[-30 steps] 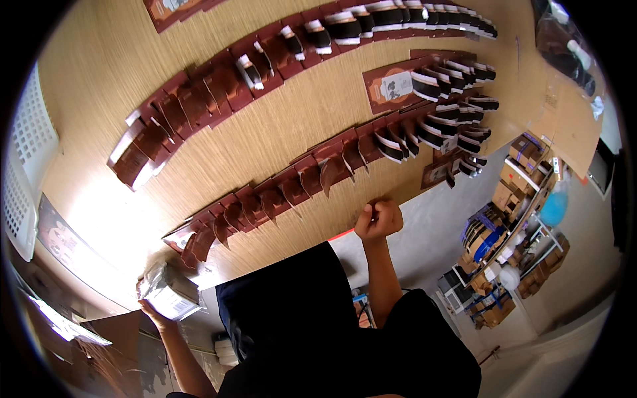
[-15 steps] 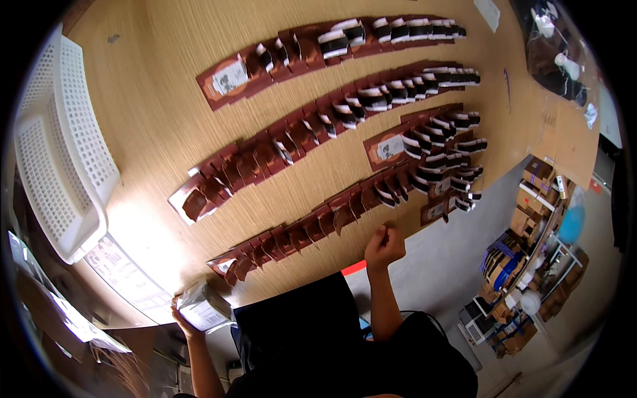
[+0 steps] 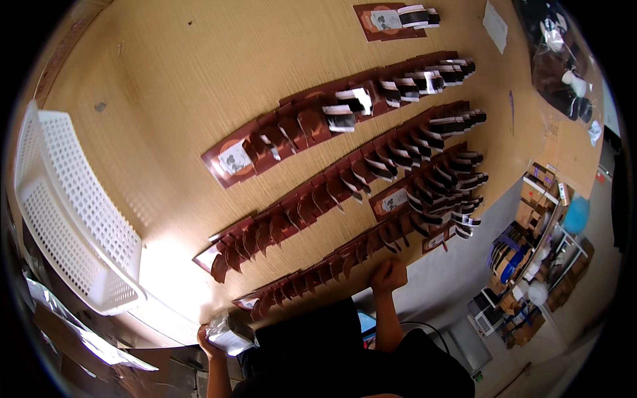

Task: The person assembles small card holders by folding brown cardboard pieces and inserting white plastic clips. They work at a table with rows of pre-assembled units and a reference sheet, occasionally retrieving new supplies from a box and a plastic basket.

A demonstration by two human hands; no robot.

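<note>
At the table's near left edge, my left hand [image 3: 206, 343] is wrapped around a small pack in clear plastic [image 3: 229, 334]. My right hand [image 3: 389, 276] is closed at the near edge, right of centre; whatever is in its fingers, if anything, is hidden. Just beyond it runs the nearest row of overlapping dark red cards [image 3: 325, 274], with curved brown and black-and-white pieces standing up from them. A longer middle row [image 3: 292, 225] and a farther row [image 3: 265, 142] slant across the wooden table [image 3: 166, 99]. A short group of the same cards [image 3: 381, 21] lies at the far side.
A white perforated plastic basket [image 3: 86, 219] stands along the left edge. At the far right lies a clear bag with dark and white contents [image 3: 561, 63], near a white paper slip [image 3: 495, 26]. Shelves with boxes [image 3: 524, 265] stand beyond the table's right side.
The view has shifted, so the rows appear lower and the far card group has come into sight. My left hand still holds the plastic pack; my right hand stays closed near the edge.
</note>
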